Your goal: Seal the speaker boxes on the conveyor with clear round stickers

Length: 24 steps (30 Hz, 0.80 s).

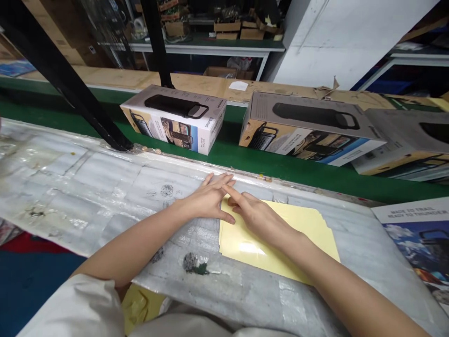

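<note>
My left hand (213, 200) lies on the plastic-covered worktop by the near corner of a stack of glossy yellow sheets (280, 257). Its fingers point forward and its thumb is spread over the edge of the sheets. Above the same corner is my right hand (254, 216), with the index finger stretched out to the left hand's fingers. The other right fingers are loosely bent and partly hidden. No object shows in either hand.
A green conveyor belt (224, 161) runs behind the worktop (115, 187), carrying printed speaker boxes: a white-topped box (175, 117), a grey-topped box (308, 126) and another box (410, 140). A black post (66, 79) slants on the left. A printed carton (417, 234) stands at right.
</note>
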Each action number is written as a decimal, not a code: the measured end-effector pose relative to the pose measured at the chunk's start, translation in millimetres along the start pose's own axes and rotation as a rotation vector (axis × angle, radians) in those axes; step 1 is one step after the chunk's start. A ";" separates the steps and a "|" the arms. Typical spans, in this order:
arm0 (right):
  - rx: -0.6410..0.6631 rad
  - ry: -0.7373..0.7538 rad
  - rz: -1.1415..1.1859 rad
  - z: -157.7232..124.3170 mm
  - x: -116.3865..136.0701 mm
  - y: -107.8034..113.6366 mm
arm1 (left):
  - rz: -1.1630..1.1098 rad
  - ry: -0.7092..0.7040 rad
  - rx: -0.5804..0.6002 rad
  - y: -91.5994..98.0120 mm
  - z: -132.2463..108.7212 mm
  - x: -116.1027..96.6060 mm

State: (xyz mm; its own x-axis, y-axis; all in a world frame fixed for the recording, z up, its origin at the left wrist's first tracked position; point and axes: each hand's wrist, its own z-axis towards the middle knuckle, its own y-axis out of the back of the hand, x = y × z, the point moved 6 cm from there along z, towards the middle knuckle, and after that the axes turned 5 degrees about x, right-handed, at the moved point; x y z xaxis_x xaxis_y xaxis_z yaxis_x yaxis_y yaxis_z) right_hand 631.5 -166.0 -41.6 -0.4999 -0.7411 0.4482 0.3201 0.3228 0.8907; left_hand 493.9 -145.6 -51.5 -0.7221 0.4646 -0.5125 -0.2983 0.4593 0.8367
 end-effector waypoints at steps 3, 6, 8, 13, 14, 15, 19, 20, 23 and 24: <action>0.000 0.024 -0.002 0.2 4.3 0.8 | -0.006 -0.003 -0.011 -0.1 0.2 0.5; 0.013 0.010 0.003 2.7 5.5 1.0 | 0.001 0.004 -0.010 0.8 0.2 0.0; 0.016 0.000 -0.009 3.9 5.8 1.3 | 0.010 0.015 -0.004 1.0 0.2 0.4; -0.001 -0.012 -0.037 3.4 7.4 -0.5 | 0.048 0.031 -0.021 0.5 1.3 3.8; -0.004 -0.018 -0.042 3.1 7.7 -1.3 | 0.057 0.033 -0.022 0.2 1.6 4.4; -0.007 -0.022 -0.047 2.8 8.2 -1.9 | 0.064 0.036 -0.022 -0.1 1.8 4.9; -0.026 -0.003 -0.082 2.7 11.4 -1.9 | 0.070 0.042 -0.027 0.1 2.1 5.9; -0.030 0.002 -0.089 2.9 11.9 -1.6 | 0.068 0.040 -0.027 0.3 2.1 5.8; -0.030 -0.009 -0.090 3.6 10.5 -1.8 | 0.063 0.037 -0.021 0.9 2.5 5.4; -0.035 -0.013 -0.081 3.7 9.7 -1.9 | 0.061 0.043 -0.015 0.9 2.7 5.6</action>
State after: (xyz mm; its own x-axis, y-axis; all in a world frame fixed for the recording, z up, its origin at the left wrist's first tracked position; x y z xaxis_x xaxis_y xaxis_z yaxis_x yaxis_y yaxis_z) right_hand 623.1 -171.7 -38.7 -0.5355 -0.7563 0.3757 0.3063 0.2407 0.9210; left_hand 491.2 -140.5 -54.1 -0.7656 0.4580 -0.4518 -0.2619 0.4196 0.8691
